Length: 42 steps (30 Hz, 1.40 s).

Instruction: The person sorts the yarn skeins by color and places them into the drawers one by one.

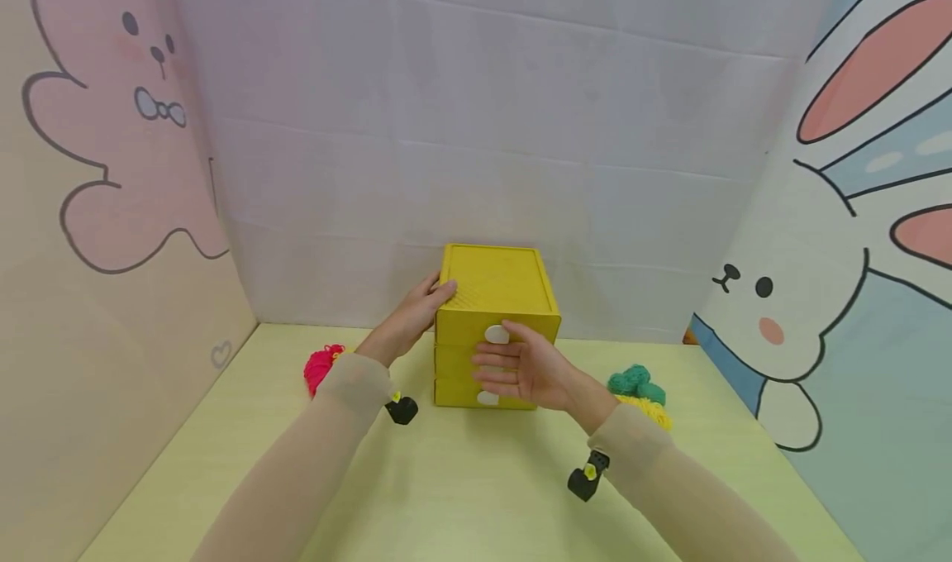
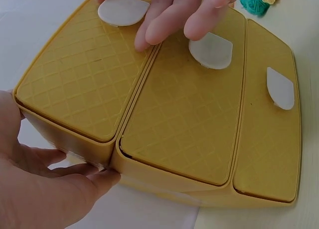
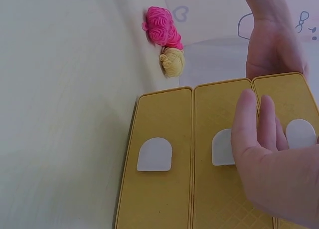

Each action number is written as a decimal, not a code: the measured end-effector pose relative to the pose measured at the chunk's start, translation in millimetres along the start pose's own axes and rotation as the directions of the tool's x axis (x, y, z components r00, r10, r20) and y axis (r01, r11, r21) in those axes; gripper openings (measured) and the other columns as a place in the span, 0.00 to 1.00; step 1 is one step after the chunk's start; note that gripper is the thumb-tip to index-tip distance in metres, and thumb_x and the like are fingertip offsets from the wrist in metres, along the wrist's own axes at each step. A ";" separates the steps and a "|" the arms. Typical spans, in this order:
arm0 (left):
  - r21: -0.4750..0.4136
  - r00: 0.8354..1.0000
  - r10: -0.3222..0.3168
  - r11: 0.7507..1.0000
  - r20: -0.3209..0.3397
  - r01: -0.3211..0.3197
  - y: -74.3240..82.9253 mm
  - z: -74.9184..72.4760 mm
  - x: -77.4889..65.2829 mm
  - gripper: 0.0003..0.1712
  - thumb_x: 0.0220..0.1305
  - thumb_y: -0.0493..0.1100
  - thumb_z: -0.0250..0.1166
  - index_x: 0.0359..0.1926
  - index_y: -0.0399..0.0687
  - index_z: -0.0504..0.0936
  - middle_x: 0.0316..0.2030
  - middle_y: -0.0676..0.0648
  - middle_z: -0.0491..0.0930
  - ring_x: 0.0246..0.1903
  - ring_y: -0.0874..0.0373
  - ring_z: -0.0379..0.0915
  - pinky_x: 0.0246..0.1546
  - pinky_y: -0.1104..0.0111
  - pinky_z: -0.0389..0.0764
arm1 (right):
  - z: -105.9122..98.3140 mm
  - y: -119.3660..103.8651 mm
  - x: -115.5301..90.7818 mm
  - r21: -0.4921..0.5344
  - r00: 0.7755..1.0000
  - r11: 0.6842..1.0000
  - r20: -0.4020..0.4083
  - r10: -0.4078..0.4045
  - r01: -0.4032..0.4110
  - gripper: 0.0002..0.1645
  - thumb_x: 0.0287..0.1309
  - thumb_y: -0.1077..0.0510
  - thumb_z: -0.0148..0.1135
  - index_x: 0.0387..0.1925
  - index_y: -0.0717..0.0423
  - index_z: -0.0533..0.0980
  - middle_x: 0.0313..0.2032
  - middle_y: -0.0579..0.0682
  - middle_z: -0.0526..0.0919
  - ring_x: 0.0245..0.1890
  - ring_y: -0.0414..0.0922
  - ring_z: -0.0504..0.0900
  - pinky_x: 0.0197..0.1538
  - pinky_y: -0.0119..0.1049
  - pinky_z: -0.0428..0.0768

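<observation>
A yellow box of three stacked drawers [image 1: 498, 277] stands against the back cloth, each drawer front bearing a white rounded tab handle [image 3: 155, 154]. My left hand [image 1: 411, 318] grips the box at its upper left edge, thumb over the top and fingers [image 2: 82, 169] bent against the side. In front of the drawers is my right hand [image 1: 531, 369], its fingers loosely extended and spread. Its thumb is at the top drawer's tab [image 2: 123, 9]; the other fingers [image 3: 245, 119] hang before the middle drawer. All the drawers appear closed.
Pink yarn [image 1: 321, 368] lies left of the box, with pale yellow yarn [image 3: 172, 62] next to it. Right of the box are green yarn [image 1: 636, 383] and yellow yarn [image 1: 647, 409], partly behind the right forearm. Cloth walls enclose the pale table [image 1: 468, 496] at the back and sides.
</observation>
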<state>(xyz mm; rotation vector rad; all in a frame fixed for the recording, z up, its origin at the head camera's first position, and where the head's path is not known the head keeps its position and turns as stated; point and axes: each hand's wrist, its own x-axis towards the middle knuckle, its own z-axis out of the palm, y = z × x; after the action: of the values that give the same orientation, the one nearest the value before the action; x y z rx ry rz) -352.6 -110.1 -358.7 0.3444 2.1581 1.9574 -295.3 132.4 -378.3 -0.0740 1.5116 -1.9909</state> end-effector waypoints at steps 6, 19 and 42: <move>0.001 1.000 0.000 1.000 -0.004 0.000 -1.3 -1.6 1.0 0.44 0.84 0.60 0.51 0.87 0.56 0.43 0.80 0.41 0.59 0.73 0.42 0.68 0.76 0.46 0.65 | 1.5 5.3 3.6 0.020 0.999 0.999 -0.028 -0.040 0.040 0.46 0.79 0.32 0.49 0.75 0.66 0.68 0.72 0.60 0.76 0.65 0.56 0.82 0.65 0.45 0.82; -0.005 1.000 0.006 1.000 0.006 -0.006 -1.3 -2.0 -0.7 0.44 0.84 0.60 0.51 0.87 0.54 0.42 0.81 0.40 0.58 0.74 0.42 0.66 0.76 0.46 0.64 | -1.0 16.7 9.2 -0.053 0.989 0.989 -0.048 -0.142 0.140 0.46 0.80 0.32 0.48 0.73 0.68 0.70 0.65 0.59 0.83 0.61 0.53 0.86 0.63 0.42 0.83; 0.003 1.000 0.015 1.000 0.016 -0.015 -2.2 -1.1 0.5 0.43 0.85 0.60 0.50 0.87 0.55 0.42 0.81 0.41 0.57 0.76 0.42 0.63 0.77 0.46 0.62 | -2.1 26.4 -6.4 -0.106 0.984 0.979 -0.012 -0.178 0.176 0.46 0.81 0.34 0.48 0.70 0.73 0.70 0.61 0.61 0.85 0.58 0.50 0.87 0.64 0.41 0.82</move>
<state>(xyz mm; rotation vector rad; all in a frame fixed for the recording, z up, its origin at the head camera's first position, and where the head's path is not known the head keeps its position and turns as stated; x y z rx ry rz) -353.5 -111.3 -360.8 0.3761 2.1549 1.9527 -279.3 133.6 -400.3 -0.2392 1.6738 -2.0542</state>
